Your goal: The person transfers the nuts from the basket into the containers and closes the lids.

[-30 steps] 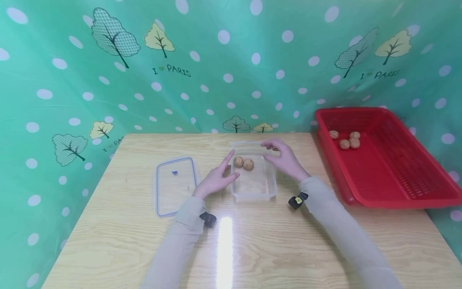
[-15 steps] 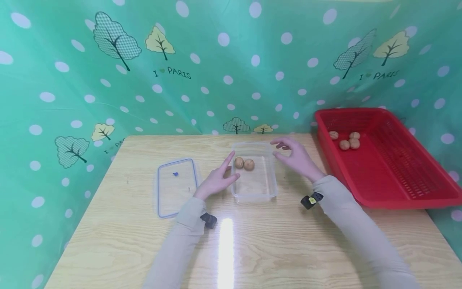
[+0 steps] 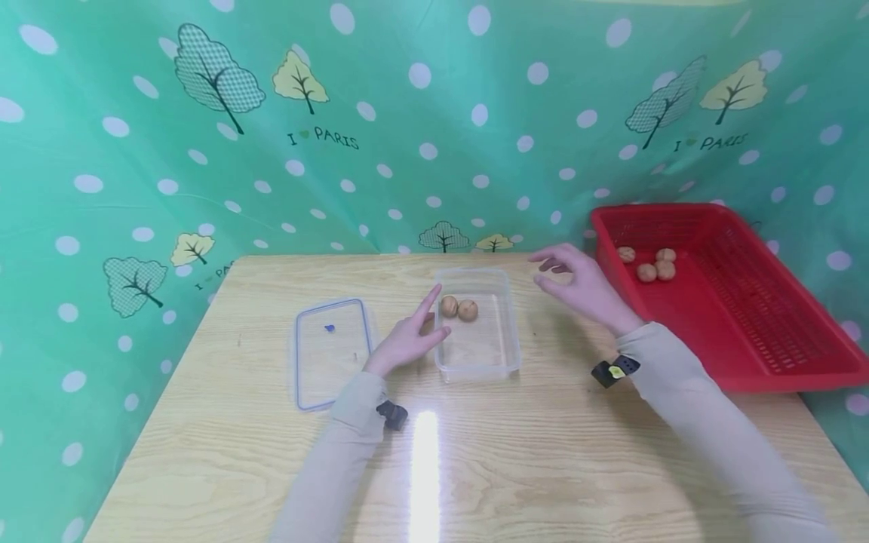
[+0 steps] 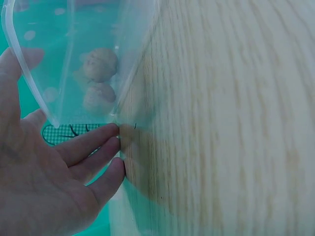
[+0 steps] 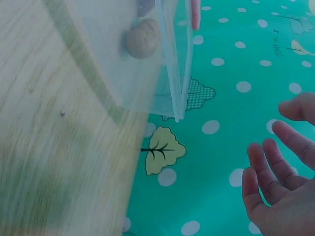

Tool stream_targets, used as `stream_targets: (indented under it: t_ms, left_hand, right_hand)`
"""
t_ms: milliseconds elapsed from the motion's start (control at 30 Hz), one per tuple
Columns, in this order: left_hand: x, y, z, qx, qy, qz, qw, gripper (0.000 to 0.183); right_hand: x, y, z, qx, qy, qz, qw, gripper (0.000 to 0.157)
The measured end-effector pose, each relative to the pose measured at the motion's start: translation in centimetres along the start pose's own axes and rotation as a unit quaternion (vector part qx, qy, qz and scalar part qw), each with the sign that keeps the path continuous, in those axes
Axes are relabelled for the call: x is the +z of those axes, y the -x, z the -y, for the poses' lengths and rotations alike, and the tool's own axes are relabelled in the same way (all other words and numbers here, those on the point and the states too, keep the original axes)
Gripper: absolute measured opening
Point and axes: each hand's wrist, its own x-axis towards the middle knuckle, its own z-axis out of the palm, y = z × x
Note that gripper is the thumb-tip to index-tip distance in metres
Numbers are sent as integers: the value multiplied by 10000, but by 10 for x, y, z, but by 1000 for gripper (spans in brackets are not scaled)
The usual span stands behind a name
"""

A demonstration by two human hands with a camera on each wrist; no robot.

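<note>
A clear plastic food box (image 3: 475, 354) with its top uncovered stands mid-table. Two walnuts (image 3: 459, 308) lie inside it near the left wall; they show through the plastic in the left wrist view. At the box's left side, my left hand (image 3: 405, 339) rests with fingers spread. Its index finger and thumb touch the rim, while other fingertips (image 4: 114, 130) lie low outside the wall by the tabletop. Between the box and the red basket (image 3: 652, 354), my right hand (image 3: 584, 286) hovers with loosely bent fingers and nothing in them, as the right wrist view also shows.
The red basket at the right holds several walnuts (image 3: 655, 269) in its far left corner. A clear lid (image 3: 333, 377) with a blue seal lies left of the box. Green printed cloth (image 3: 407, 113) hangs behind the wooden table (image 3: 509, 467).
My right hand has moved from above the box's right rim rightwards toward the red basket. The left hand, the box and its two walnuts have stayed in place.
</note>
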Motion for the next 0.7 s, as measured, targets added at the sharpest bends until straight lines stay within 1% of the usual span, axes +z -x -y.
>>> stream_targets:
  t_ms: [233,300,467,533,700]
  left_hand:
    - [2,-2,0,-8,12,37,10000,80]
    - [2,-1,0,0,19,38,10000,80]
    - [2,-1,0,11,9,58,10000,79]
    - [1,0,-1,11,-22,74,10000,80]
    - [-2,0,-2,49,-57,133,9999,80]
  right_hand:
    - [-15,3,-2,106,37,-157,9998,28]
    - [-20,4,6,65,62,-189,9998,28]
    - [-35,7,8,115,259,-184,9994,29]
    - [-40,7,1,248,354,-182,9989,30]
    - [-54,11,-3,617,430,-168,9970,36]
